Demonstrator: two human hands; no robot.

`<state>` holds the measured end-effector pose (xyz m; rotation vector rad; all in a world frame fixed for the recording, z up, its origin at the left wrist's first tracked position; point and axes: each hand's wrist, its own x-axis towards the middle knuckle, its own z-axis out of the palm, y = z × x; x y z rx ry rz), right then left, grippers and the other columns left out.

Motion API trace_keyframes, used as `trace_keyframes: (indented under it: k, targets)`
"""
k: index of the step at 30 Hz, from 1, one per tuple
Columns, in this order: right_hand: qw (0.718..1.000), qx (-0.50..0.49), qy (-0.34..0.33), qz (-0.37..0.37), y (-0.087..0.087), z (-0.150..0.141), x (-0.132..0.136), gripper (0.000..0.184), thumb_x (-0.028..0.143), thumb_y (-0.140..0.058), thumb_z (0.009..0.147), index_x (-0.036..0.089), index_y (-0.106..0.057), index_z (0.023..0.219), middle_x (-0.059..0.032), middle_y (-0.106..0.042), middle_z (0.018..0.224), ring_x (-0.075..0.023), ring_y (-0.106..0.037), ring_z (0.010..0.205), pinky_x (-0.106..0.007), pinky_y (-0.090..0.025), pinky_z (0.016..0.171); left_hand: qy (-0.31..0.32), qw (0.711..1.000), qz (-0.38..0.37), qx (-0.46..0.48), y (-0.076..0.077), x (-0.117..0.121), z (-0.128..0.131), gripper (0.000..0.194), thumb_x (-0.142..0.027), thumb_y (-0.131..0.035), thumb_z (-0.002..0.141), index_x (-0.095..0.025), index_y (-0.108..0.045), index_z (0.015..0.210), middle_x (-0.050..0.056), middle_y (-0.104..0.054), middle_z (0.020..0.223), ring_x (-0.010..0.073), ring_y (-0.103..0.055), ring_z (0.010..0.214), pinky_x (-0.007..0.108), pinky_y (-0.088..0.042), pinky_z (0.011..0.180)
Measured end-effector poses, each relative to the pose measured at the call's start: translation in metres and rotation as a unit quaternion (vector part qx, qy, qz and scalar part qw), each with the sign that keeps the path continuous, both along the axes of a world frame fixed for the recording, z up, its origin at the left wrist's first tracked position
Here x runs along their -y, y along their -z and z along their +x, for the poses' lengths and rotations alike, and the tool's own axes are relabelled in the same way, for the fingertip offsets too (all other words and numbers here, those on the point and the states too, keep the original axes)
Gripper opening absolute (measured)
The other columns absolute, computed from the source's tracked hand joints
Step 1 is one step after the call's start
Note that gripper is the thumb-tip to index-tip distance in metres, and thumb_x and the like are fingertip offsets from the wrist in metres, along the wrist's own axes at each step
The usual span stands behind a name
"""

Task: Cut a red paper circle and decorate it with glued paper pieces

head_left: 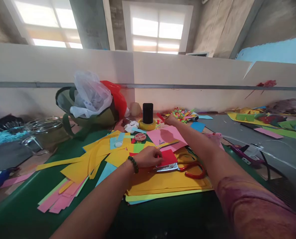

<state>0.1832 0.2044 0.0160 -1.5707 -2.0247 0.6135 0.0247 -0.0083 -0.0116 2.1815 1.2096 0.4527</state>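
Left hand [150,157], half-curled, hold unclear, over flat red rectangular paper [168,157], beside red-handled metal scissors [168,167]; right hand [171,120], grip unclear, beside spiky multicoloured paper pile [183,115].

Single view, head-mounted. Camera sits above the near edge of the tabletop [25,202], at the wearer's head, facing forward and angled down. Forearms enter from the lower edge, close to the lens; the left hand [148,157] and right hand [171,120] lie farther out, within the middle of the view. Behind the tabletop, coverage extends to the low pale wall [88,59] and upward to two bright windows [157,28]. No second view shares this coverage.
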Motion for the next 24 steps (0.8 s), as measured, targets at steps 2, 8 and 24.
trace_keyframes:
  k: [2,8,24]
  targets:
    - [0.999,-0.047,-0.002,-0.015,-0.009,0.02,0.01,0.027,0.034,-0.059,0.094,0.011,-0.063,0.107,-0.0074,-0.067,0.096,-0.0134,-0.063,0.077,-0.029,-0.055,0.069,-0.007,0.999,0.017,0.034,0.003,-0.004,-0.002,0.022,-0.028,-0.057,0.08,-0.013,-0.072,0.073,0.002,-0.066,0.063,0.0119,-0.051,0.058,0.023,-0.035,0.055]
    - [0.982,-0.155,-0.083,-0.062,-0.026,0.051,0.076,0.025,0.037,-0.072,0.08,0.012,-0.069,0.08,-0.0009,-0.063,0.06,-0.0067,-0.051,0.051,-0.019,-0.041,0.048,-0.122,0.966,0.045,0.223,-0.003,-0.015,-0.015,0.045,-0.051,-0.067,0.072,-0.012,-0.072,0.095,0.003,-0.065,0.07,0.0132,-0.053,0.062,0.025,-0.041,0.057]
    - [0.929,-0.236,-0.265,-0.101,0.002,0.036,0.131,0.038,0.051,-0.077,0.067,0.014,-0.066,0.07,-0.0016,-0.065,0.065,-0.0093,-0.056,0.059,-0.021,-0.045,0.056,-0.231,0.89,-0.073,0.386,-0.011,-0.015,-0.027,0.054,-0.058,-0.085,0.045,-0.014,-0.07,0.073,0.007,-0.074,0.074,0.0129,-0.062,0.059,0.028,-0.052,0.063]
